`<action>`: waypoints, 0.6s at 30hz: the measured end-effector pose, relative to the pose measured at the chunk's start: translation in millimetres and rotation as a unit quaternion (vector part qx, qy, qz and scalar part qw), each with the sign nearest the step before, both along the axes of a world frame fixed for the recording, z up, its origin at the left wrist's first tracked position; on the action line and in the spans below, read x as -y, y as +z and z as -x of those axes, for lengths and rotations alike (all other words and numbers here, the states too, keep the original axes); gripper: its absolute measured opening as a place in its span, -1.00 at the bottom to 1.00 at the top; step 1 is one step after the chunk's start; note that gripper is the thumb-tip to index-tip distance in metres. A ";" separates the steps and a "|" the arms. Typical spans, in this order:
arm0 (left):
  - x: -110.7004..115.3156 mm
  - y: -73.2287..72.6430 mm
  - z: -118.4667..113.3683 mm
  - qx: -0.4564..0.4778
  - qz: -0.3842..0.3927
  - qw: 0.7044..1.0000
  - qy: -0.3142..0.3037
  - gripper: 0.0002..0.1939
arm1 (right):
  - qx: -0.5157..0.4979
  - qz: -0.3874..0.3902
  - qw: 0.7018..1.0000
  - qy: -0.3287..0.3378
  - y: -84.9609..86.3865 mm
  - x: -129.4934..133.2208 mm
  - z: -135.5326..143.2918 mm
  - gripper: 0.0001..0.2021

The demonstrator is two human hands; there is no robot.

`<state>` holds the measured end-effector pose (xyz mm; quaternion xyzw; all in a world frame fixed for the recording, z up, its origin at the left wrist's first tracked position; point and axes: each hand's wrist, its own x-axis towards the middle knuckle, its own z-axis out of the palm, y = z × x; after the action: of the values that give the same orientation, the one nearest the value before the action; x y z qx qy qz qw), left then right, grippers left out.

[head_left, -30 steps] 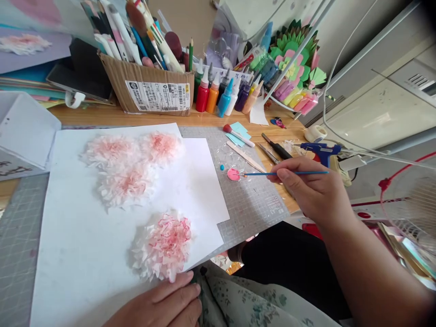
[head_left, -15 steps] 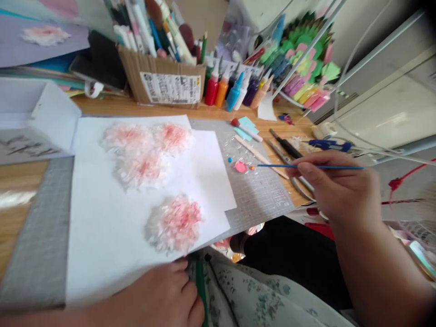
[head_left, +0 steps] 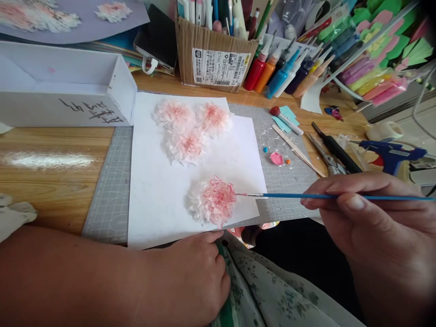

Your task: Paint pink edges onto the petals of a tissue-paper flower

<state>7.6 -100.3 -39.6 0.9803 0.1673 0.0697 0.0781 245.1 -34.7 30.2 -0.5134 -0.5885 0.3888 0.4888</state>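
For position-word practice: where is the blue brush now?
The blue brush is right of centre in the head view, held in the right hand, tip at the right edge of the lone flower.

Right hand (head_left: 374, 220), blue paintbrush (head_left: 284, 195); pinkish flower (head_left: 218, 200), paper (head_left: 155, 190)

- Soft, fairly bright light on the paper (head_left: 156, 195).
- White glare streaks the table (head_left: 68, 181) at left.
- Faint shadow left of the near flower (head_left: 220, 200).
- Label (head_left: 221, 66) crisp.
- Right hand (head_left: 381, 222) dim and soft toward the wrist.
- Edges stretched; top right corner dark.
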 end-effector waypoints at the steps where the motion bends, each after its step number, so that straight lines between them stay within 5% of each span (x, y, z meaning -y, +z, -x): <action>1: 0.5 0.1 -0.6 -0.003 0.001 1.000 0.003 -0.85 | 0.007 0.008 1.000 0.001 0.5 0.0 3.4 -0.93; 18: 10.2 -12.6 -2.8 -0.028 0.003 0.999 0.028 -0.88 | 0.142 -0.036 0.982 0.118 -2.6 0.3 4.5 -0.93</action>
<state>10.4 -110.5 -52.2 0.9767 0.1967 0.0441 0.0742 240.6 -35.0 27.5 -0.4724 -0.7222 0.3454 0.3687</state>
